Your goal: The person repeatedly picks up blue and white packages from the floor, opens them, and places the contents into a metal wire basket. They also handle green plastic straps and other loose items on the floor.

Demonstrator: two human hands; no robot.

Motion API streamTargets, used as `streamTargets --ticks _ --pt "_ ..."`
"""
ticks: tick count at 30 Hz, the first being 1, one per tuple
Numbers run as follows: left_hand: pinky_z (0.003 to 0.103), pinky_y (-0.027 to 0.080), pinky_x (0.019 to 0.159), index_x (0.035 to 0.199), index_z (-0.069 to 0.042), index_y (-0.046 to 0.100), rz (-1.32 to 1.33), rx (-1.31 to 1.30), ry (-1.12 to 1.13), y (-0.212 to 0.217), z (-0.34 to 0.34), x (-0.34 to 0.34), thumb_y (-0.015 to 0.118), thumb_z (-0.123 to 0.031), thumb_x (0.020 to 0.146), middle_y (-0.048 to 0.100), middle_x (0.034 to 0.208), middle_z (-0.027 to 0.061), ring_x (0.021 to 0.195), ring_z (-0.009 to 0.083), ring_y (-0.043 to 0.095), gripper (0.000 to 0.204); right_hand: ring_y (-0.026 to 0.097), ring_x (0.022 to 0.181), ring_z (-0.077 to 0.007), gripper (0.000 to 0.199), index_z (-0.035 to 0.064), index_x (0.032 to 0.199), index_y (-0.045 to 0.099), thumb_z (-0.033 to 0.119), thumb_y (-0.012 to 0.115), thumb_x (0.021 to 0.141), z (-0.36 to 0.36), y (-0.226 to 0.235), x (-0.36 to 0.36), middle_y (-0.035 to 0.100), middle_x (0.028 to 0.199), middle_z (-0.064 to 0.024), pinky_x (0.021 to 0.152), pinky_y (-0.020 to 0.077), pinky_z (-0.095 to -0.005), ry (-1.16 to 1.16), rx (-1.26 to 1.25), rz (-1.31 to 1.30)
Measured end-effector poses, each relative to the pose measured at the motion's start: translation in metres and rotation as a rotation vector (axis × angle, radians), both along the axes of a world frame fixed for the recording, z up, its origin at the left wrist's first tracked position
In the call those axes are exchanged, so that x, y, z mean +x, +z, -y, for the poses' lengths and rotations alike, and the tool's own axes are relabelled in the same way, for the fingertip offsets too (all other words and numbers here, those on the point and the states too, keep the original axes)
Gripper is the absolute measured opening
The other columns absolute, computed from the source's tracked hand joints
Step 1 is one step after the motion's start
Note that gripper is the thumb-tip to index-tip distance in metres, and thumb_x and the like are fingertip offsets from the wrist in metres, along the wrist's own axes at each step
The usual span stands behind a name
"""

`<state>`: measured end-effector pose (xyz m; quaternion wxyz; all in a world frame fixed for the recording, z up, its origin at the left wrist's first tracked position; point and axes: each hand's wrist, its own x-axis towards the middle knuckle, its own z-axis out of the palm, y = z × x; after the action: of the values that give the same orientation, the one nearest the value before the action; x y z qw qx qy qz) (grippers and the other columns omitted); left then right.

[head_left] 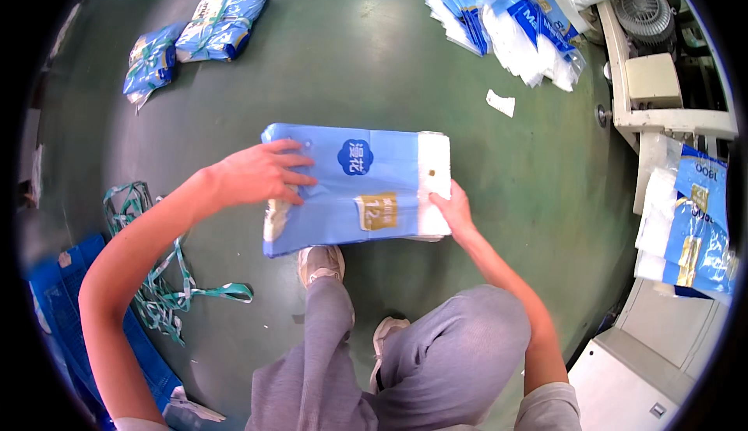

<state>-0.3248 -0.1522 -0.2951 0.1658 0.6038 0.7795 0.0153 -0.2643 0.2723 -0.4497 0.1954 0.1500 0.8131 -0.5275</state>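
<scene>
A stack of blue plastic packaging bags with a white right end lies crosswise in front of my feet, its near edge beside the toe of one shoe. My left hand rests on the stack's left end, open, the fingers spread over the top sheet. At the white right end, my right hand is closed on the edge, with the thumb side showing on top and the other fingers mostly hidden. Whether the whole stack touches the floor, I cannot tell.
Two tied blue bundles lie at the far left. Loose bags and a white scrap are at the far right. Green-white straps and a blue object lie left. Machinery and more bags line the right.
</scene>
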Motion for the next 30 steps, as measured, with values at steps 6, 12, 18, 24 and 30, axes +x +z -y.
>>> streamTargets --ticks 6,12,18,24,30 --pt "0.046 0.03 0.122 0.115 -0.029 0.072 -0.074 -0.015 0.0 0.002 0.003 -0.003 0.068 -0.013 0.079 0.059 0.14 -0.0021 0.139 0.0241 0.046 0.039 0.068 0.096 -0.0361 0.047 -0.0039 0.114 0.058 0.027 0.071 0.081 0.015 -0.002 0.01 0.07 0.104 -0.0229 0.088 0.052 -0.0437 0.013 0.188 0.055" --pt "0.046 0.03 0.122 0.117 -0.023 0.071 -0.126 0.021 0.053 0.002 -0.017 0.011 0.067 -0.014 0.081 0.06 0.138 0.0 0.136 0.0243 0.049 0.037 0.067 0.101 -0.043 0.05 -0.0053 0.111 0.057 0.032 0.07 0.08 0.017 0.001 0.002 0.069 0.105 -0.0279 0.09 0.052 -0.0506 0.226 0.533 0.168" --pt "0.045 0.029 0.123 0.117 -0.019 0.071 -0.187 -0.057 0.008 0.011 -0.032 0.012 0.067 -0.015 0.082 0.062 0.135 -0.0015 0.135 0.0222 0.049 0.036 0.055 0.116 -0.0389 0.059 -0.0012 0.119 0.044 0.023 0.078 0.078 0.029 0.015 -0.007 0.053 0.121 -0.02 0.091 0.0523 -0.0516 0.312 0.735 -0.071" --pt "0.045 0.026 0.124 0.119 -0.021 0.071 -0.195 -0.129 0.044 0.013 -0.037 0.018 0.066 -0.015 0.083 0.061 0.137 -0.003 0.137 0.0211 0.048 0.037 0.059 0.111 -0.038 0.055 -0.0014 0.111 0.055 0.031 0.079 0.075 0.022 -0.001 -0.016 0.058 0.114 -0.021 0.091 0.0512 -0.0476 0.216 0.636 0.266" --pt "0.046 0.023 0.125 0.121 -0.023 0.07 -0.192 -0.172 0.089 0.013 -0.031 0.019 0.066 -0.017 0.084 0.057 0.143 -0.0027 0.141 0.0219 0.044 0.038 0.065 0.086 -0.0345 0.039 -0.0022 0.092 0.069 0.031 0.078 0.074 0.008 -0.008 -0.005 0.066 0.095 -0.0145 0.081 0.0534 -0.0425 0.235 0.707 -0.102"
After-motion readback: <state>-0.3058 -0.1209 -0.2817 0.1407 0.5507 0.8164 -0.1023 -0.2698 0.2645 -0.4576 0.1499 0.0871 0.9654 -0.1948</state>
